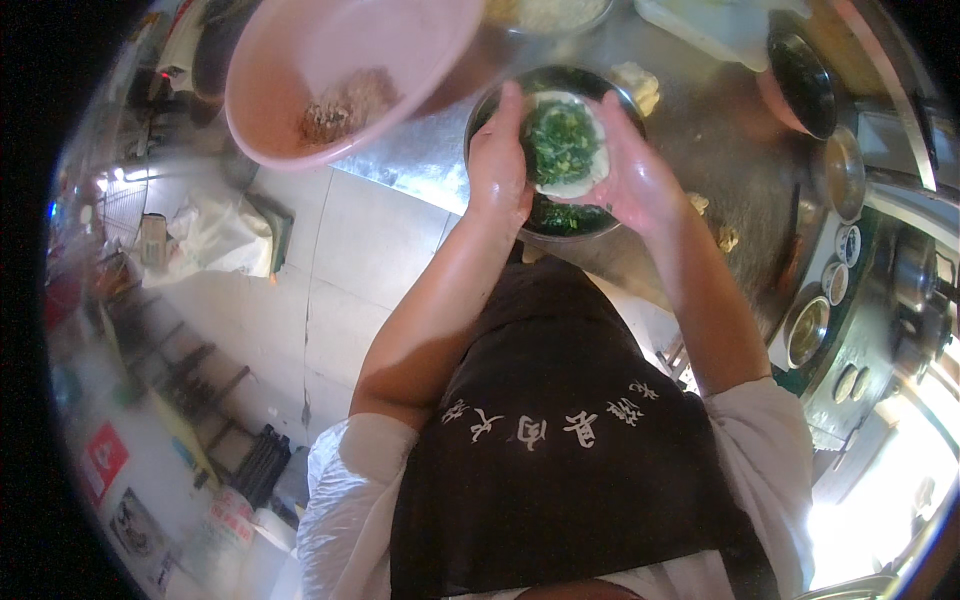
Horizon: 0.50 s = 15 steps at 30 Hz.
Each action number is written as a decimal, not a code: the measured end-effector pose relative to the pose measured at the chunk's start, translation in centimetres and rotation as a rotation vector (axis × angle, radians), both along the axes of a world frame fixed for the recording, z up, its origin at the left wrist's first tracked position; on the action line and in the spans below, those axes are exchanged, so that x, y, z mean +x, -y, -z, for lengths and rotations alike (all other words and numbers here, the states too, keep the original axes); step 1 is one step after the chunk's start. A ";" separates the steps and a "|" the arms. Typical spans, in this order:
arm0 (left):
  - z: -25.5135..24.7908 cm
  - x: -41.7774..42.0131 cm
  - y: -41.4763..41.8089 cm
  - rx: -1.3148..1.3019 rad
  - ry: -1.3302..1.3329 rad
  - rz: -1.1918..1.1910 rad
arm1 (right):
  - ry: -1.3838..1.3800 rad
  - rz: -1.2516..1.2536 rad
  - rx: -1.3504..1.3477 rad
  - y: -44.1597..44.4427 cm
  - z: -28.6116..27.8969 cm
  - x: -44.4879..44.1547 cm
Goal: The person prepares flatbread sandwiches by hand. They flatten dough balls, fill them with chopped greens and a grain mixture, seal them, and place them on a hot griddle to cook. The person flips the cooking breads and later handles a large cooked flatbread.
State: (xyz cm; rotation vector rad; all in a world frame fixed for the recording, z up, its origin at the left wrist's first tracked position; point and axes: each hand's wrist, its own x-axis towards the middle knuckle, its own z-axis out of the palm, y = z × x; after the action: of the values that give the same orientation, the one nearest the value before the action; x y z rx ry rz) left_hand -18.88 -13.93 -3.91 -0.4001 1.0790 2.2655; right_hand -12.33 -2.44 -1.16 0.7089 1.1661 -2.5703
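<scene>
Both my hands hold one round of white dough (pixel 602 166) topped with chopped green leaves (pixel 561 142). My left hand (pixel 501 161) is at its left edge, thumb raised. My right hand (pixel 634 169) supports the right side and lower edge, its palm beneath. The round is above a metal bowl (pixel 474 124), in which more chopped greens (pixel 559 217) show below my hands. Fingers under the dough are partly hidden.
A large pink basin (pixel 352 45) with brownish contents stands at the upper left. Dough scraps (pixel 637 86) lie on the metal worktop (pixel 720 142). Farther right are a dark bowl (pixel 802 82), a metal bowl (pixel 845 174) and small bowls (pixel 835 283) on a tray.
</scene>
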 end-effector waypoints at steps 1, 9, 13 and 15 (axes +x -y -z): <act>0.4 0.1 0.1 0.002 0.021 -0.006 | 0.006 -0.009 0.014 0.1 0.4 0.2; -2.4 0.1 1.2 0.148 0.016 0.004 | -0.067 -0.236 0.407 -0.4 -7.1 2.0; -5.8 -0.5 1.1 0.219 0.023 0.052 | -0.476 -0.059 0.929 -0.3 -0.3 1.3; -4.0 -0.3 0.7 0.128 0.041 0.028 | -0.286 0.007 0.523 1.0 2.4 0.3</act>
State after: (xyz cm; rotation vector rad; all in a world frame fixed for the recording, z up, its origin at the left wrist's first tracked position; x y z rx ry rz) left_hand -19.18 -14.63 0.04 -0.3740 0.9079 2.2770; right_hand -11.98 -3.47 -3.54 0.4393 1.9675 -2.4376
